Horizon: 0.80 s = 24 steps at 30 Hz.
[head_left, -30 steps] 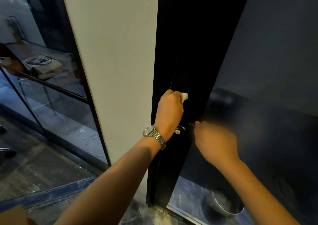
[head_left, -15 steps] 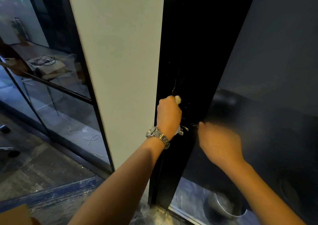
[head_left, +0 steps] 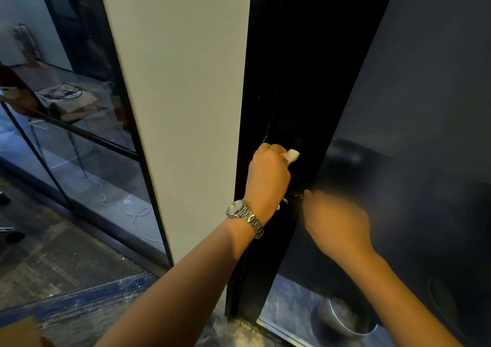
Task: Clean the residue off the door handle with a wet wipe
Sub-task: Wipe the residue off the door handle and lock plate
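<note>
My left hand, with a metal watch on the wrist, is closed on a small white wet wipe that sticks out past the knuckles. It presses against the black door frame, where the door handle is hidden behind the fist. Small metal keys show just under the hand. My right hand is blurred and rests at the lock on the door's edge; its fingers are turned away from me.
A dark glass door panel fills the right side. A pale wall strip stands left of the frame, with glass partitions beyond it. A metal bowl lies on the floor behind the glass.
My left hand slid down the frame with the wipe, then back up, so more of the wipe shows again. My right hand stayed at the lock.
</note>
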Tool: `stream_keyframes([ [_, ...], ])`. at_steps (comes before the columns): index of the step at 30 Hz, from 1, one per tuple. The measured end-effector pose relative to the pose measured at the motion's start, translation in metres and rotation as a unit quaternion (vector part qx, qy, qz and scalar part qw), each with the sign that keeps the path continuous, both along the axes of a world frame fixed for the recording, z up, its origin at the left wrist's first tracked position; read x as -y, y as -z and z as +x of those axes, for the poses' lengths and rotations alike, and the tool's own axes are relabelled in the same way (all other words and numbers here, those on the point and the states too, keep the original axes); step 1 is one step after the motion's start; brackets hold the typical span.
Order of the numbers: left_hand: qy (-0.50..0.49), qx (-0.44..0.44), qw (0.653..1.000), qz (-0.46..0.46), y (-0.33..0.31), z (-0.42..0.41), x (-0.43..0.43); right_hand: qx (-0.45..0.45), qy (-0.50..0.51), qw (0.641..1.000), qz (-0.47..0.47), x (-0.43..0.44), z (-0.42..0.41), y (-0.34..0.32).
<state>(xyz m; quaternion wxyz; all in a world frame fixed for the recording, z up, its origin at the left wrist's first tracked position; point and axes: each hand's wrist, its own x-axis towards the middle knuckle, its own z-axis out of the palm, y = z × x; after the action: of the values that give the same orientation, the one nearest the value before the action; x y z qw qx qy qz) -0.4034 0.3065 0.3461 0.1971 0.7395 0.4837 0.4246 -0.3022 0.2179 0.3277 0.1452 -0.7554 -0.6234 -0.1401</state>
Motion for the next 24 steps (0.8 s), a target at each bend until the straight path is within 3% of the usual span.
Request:
stream_keyframes([
  [4, -0.014, 0.029, 0.997, -0.073, 0.008, -0.008, -0.006, -0.011, -0.008, 1.000, 0.013, 0.001, -0.001, 0.001],
  [10, 0.022, 0.072, 0.997, -0.033, 0.009, -0.014, 0.002, -0.025, -0.008, 0.999, 0.045, -0.001, 0.000, 0.005],
  [13, 0.022, 0.025, 0.999, -0.040, 0.006, -0.013, -0.002, -0.021, -0.009, 0.998, 0.061, -0.003, 0.000, 0.007],
  [17, 0.062, -0.077, 0.994, 0.055, 0.009, -0.004, 0.015, -0.019, -0.012, 0.997, 0.074, -0.003, 0.000, 0.008],
  [24, 0.017, 0.052, 0.996, -0.072, 0.007, -0.006, 0.001, -0.020, -0.014, 0.998, 0.049, -0.001, 0.003, 0.007],
])
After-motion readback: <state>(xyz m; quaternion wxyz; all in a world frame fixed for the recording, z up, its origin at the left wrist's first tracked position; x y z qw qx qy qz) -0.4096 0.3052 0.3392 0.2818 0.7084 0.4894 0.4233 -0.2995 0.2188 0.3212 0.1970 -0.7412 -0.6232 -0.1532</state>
